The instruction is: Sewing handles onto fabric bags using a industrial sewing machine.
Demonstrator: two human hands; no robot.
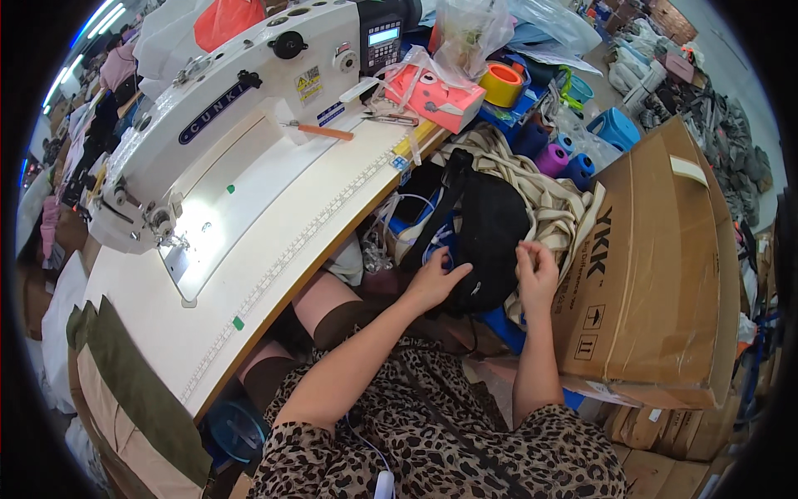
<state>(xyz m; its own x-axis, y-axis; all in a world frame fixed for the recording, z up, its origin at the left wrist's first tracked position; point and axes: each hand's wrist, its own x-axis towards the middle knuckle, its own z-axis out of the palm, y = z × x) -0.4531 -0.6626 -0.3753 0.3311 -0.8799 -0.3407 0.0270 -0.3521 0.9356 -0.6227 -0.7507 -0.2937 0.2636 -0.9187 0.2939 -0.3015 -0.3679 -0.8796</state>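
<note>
A black fabric bag (496,229) with a strap lies to the right of the sewing table, on top of a heap of cream webbing straps (573,212). My left hand (434,281) is at the bag's left lower side, thumb and forefinger apart, with something blue and white near the fingertips. On the bag's right edge, my right hand (537,270) has its thumb and fingertips drawn together in a pinch. Whatever lies between those fingertips is too small to make out. A white cord (416,198) loops beside the bag.
A white industrial sewing machine (241,83) stands on the table (258,283) at my left, with an orange-handled tool (326,132). A large cardboard box (657,274) walls off the right. Thread cones (552,160) and a tape roll (502,83) stand behind the bag. Olive fabric (141,391) hangs over the table's near-left edge.
</note>
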